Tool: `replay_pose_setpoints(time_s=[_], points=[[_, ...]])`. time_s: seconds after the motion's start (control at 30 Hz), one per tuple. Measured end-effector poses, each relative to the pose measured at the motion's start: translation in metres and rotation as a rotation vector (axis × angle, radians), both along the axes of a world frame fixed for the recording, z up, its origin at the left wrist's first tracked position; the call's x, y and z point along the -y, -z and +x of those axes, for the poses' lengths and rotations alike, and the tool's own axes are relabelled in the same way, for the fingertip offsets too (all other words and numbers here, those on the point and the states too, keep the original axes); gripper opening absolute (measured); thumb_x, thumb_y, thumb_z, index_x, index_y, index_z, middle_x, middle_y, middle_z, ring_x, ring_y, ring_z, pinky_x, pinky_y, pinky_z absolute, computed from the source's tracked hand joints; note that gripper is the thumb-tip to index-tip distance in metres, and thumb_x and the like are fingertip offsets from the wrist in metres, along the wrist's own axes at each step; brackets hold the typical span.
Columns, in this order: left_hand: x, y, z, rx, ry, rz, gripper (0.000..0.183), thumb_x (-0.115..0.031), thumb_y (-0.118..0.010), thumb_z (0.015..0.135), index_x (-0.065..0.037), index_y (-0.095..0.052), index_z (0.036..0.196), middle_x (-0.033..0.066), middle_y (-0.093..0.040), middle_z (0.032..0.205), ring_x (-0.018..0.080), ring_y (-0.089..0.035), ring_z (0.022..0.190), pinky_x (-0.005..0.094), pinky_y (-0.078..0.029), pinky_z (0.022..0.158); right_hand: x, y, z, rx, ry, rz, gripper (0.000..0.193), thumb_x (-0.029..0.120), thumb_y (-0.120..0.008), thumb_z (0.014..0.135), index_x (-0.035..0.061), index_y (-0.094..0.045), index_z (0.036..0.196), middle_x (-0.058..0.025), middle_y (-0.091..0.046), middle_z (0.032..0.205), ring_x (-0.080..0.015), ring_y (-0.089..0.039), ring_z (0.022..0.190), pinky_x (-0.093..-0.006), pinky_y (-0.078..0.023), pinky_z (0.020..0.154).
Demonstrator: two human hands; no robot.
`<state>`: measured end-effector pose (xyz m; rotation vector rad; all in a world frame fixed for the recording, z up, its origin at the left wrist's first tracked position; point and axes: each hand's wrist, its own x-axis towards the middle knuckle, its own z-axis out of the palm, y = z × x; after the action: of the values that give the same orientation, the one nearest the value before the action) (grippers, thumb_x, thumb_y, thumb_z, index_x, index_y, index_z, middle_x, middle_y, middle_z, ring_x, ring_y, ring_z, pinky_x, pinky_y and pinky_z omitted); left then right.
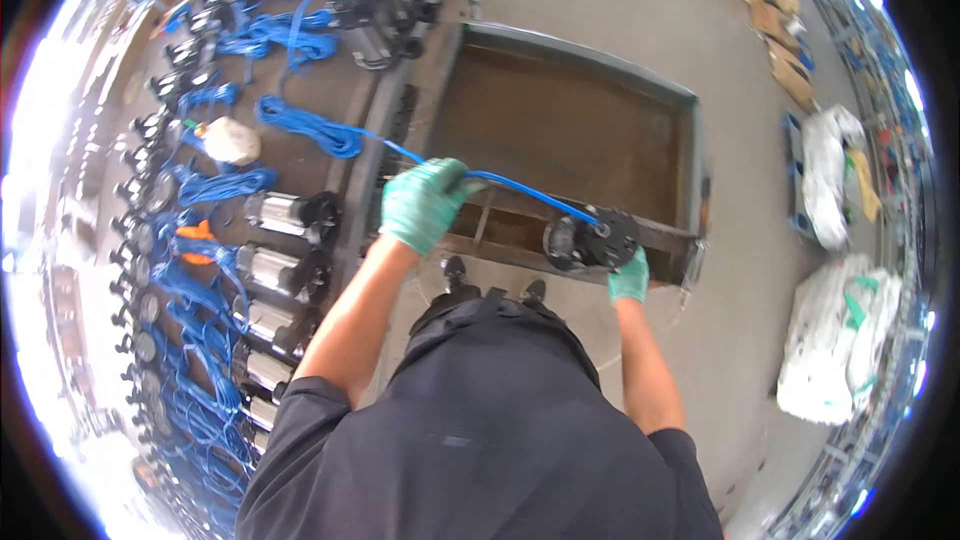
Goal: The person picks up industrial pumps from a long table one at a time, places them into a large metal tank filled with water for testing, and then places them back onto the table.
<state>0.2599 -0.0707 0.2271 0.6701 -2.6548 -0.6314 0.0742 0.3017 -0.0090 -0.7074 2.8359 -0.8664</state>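
My left hand (425,202), in a green glove, is closed around a blue cable (530,191). From there the cable runs right to the black end of a motor (605,237) and left to a coiled blue bundle (318,128) on the bench. My right hand (629,277), gloved the same way, grips the motor from its right side; its fingers are partly hidden behind it. The motor is held over the near right part of a brown metal tray with a raised rim (590,52).
To the left, a long bench carries several silver motors (275,272) with black ends, tangled blue cables (205,340), a white bottle (230,142) and an orange item (196,242). At right stand white sacks (835,340), a plastic-wrapped bundle (830,180) and flattened cardboard (785,55).
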Motion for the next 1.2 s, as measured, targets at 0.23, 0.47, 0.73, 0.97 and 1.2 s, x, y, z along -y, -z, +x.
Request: replay_pose_setpoints(time_s=[0.23,0.47,0.73,0.97,1.2], points=[[-0.002,0.001,0.006,0.006,0.031,0.040,0.035,-0.047,-0.068,0.090,-0.012,-0.070,0.091,0.0111,-0.068,0.081,0.0346,-0.068,0.078,0.0458,-0.053,0.068,0.008,-0.012,0.004,0.136,0.104,-0.156,0.030,0.012,-0.063,0.096,0.0028,-0.065,0.125,-0.0115,-0.071,0.125,-0.0244,-0.068,0.111,-0.0376,-0.053,0.096],[0.006,0.001,0.013,0.006,0.065,0.013,0.033,-0.044,-0.070,0.088,-0.011,-0.070,0.092,0.0101,-0.066,0.080,0.0342,-0.067,0.077,0.0451,-0.053,0.067,0.011,0.015,-0.012,0.279,0.112,-0.242,0.040,0.005,-0.056,0.100,0.0043,-0.057,0.140,-0.0076,-0.065,0.136,-0.0210,-0.062,0.122,-0.0341,-0.048,0.108],[0.010,-0.005,0.013,0.000,0.108,0.002,0.032,-0.041,-0.069,0.089,-0.010,-0.067,0.088,0.0095,-0.065,0.081,0.0340,-0.067,0.079,0.0450,-0.053,0.067,0.036,-0.071,-0.001,0.330,-0.009,0.271,0.054,0.018,-0.056,0.103,0.0115,-0.042,0.155,-0.0068,-0.040,0.161,-0.0212,-0.037,0.148,-0.0351,-0.024,0.128],[0.058,-0.004,0.031,-0.059,-0.035,-0.065,0.029,-0.038,-0.075,0.084,-0.011,-0.070,0.092,0.0098,-0.067,0.083,0.0331,-0.067,0.082,0.0443,-0.054,0.072,-0.003,-0.039,-0.023,0.703,0.030,-0.139,0.045,0.001,-0.052,0.096,0.0073,-0.057,0.140,-0.0087,-0.066,0.131,-0.0194,-0.061,0.119,-0.0316,-0.048,0.103],[0.160,0.004,0.070,0.100,-0.077,-0.289,0.020,-0.028,-0.073,0.083,-0.010,-0.069,0.090,0.0099,-0.067,0.088,0.0326,-0.067,0.089,0.0445,-0.055,0.078,0.071,-0.121,0.017,1.300,0.096,-0.754,0.082,-0.006,-0.044,0.070,0.0077,-0.045,0.151,-0.0099,-0.058,0.139,-0.0263,-0.062,0.121,-0.0509,-0.056,0.100]])
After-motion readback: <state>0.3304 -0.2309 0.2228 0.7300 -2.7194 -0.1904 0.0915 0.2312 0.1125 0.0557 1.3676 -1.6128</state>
